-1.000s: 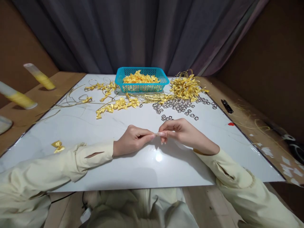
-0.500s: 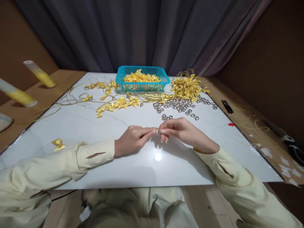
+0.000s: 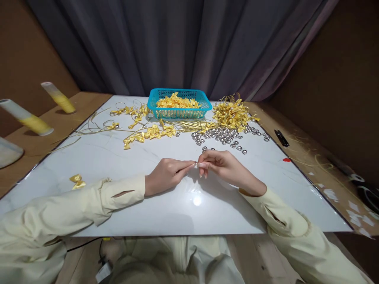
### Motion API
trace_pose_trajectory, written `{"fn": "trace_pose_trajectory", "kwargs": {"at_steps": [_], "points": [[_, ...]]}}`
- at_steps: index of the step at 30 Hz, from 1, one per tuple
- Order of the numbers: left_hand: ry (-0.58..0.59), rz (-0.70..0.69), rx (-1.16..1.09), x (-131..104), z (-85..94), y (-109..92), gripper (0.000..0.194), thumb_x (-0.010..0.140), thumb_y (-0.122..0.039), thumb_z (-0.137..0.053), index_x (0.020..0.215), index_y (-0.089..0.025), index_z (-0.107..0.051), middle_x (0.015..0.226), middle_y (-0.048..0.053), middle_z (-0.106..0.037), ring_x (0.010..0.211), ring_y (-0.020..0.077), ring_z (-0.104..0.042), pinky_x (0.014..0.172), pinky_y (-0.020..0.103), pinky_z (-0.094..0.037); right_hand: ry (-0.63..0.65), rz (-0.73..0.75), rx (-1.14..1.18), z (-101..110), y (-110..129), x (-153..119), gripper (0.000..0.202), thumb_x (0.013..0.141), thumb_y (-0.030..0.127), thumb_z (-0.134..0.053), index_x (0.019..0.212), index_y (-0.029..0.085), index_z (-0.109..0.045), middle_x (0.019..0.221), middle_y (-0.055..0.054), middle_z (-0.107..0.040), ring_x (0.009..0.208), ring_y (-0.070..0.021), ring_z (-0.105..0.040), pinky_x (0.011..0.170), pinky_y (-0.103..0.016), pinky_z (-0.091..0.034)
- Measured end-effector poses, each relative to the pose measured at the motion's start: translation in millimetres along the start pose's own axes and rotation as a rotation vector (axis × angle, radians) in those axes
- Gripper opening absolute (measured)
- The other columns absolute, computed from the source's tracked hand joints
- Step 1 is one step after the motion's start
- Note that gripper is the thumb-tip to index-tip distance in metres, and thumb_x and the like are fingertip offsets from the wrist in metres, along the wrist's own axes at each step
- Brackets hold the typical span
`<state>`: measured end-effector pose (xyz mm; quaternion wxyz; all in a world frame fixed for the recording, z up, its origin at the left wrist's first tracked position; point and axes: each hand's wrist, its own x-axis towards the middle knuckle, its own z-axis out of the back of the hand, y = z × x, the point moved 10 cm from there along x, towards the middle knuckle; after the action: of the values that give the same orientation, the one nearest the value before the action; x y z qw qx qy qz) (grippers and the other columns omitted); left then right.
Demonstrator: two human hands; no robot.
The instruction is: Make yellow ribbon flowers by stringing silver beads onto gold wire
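Observation:
My left hand (image 3: pixel 170 175) and my right hand (image 3: pixel 223 167) meet fingertip to fingertip above the white tabletop (image 3: pixel 166 221). Thumb and index finger are pinched together on both; whatever sits between the tips is too small to make out. Just beyond the right hand lie several shiny silver ring-like pieces (image 3: pixel 225 136). A row of yellow ribbon bows (image 3: pixel 151 133) lies beyond the left hand. One gold-yellow bow (image 3: pixel 77 181) rests alone near my left sleeve.
At the back stands a turquoise basket (image 3: pixel 180 113) of yellow bows. Beside it are gold cords (image 3: pixel 192 125) and a heap of corded bows (image 3: pixel 232 112). Yellow spools (image 3: pixel 35 124) stand left. A black clip-like tool (image 3: pixel 281 138), scissors (image 3: pixel 365 189) and paper scraps (image 3: pixel 330 194) lie right.
The view has shifted slightly, so the table's things sit a little lower. Both hands keep their fingertip pinch at nearly the same spot.

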<state>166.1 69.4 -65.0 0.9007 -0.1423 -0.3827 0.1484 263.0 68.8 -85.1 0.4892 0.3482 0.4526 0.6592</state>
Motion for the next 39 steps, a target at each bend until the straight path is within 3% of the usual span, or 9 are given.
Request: {"fn": "trace_pose_trajectory", "kwargs": {"at_steps": [8, 39], "points": [[-0.024, -0.031, 0.051, -0.7, 1.9, -2.7, 0.023, 0.091, -0.022, -0.050, 0.094, -0.015, -0.071, 0.080, 0.004, -0.074, 0.056, 0.0110, -0.066, 0.052, 0.018, -0.049, -0.024, 0.036, -0.138, 2.8, 2.7, -0.5, 0.030, 0.084, 0.045, -0.056, 0.076, 0.016, -0.058, 0.064, -0.004, -0.065, 0.058, -0.0123, -0.059, 0.062, -0.026, -0.047], [-0.020, -0.056, 0.052, -2.0, -0.1, -4.9, 0.022, 0.091, -0.021, -0.050, 0.091, -0.014, -0.071, 0.076, 0.004, -0.074, 0.054, 0.0112, -0.065, 0.050, 0.018, -0.047, 0.018, 0.021, -0.113, -2.7, -0.3, 0.1, 0.030, 0.086, 0.042, -0.054, 0.075, 0.014, -0.059, 0.065, -0.003, -0.064, 0.058, -0.0120, -0.059, 0.063, -0.025, -0.045]]}}
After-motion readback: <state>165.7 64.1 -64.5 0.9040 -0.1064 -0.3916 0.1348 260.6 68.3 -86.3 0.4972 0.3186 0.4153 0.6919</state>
